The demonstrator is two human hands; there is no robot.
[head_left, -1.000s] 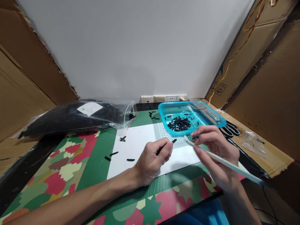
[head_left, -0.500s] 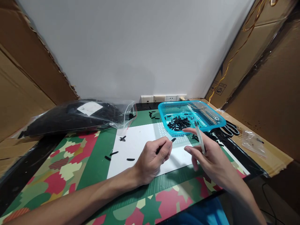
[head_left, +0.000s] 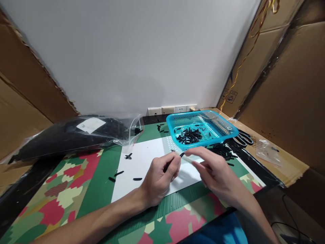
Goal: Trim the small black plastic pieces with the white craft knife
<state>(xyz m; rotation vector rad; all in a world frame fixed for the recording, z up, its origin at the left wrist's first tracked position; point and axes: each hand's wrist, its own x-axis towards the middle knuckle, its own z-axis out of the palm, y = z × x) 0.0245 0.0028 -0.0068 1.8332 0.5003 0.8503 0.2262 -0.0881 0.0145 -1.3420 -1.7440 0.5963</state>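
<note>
Since the earlier frames the right hand (head_left: 215, 173) had been brought inward and lowered, so that the thin white stick (head_left: 186, 158) it carried, formerly raised toward the basket, was now laid almost level with its tip touching the end of the small black piece (head_left: 175, 160) held in the left hand (head_left: 159, 176). The two hands, well apart a moment ago, were now just beside each other over the white sheet (head_left: 149, 162). This was judged to mean that the stick and the black piece were being fitted together, with the joining only begun.

In the head view, the left fingers were seen curled and clamped on the black piece, whose end was left projecting toward the right. The right thumb and fingers were pinched on the stick near its near end; most of the stick was hidden by them. Several loose black pieces (head_left: 128, 156) were scattered on the sheet to the left. Behind the hands a blue basket (head_left: 228, 126) holding a heap of similar pieces was set, with more spilled beside it. A clear bag (head_left: 71, 134) of dark parts was lying at the left, and scissors (head_left: 242, 138) were seen beyond the basket.
</note>
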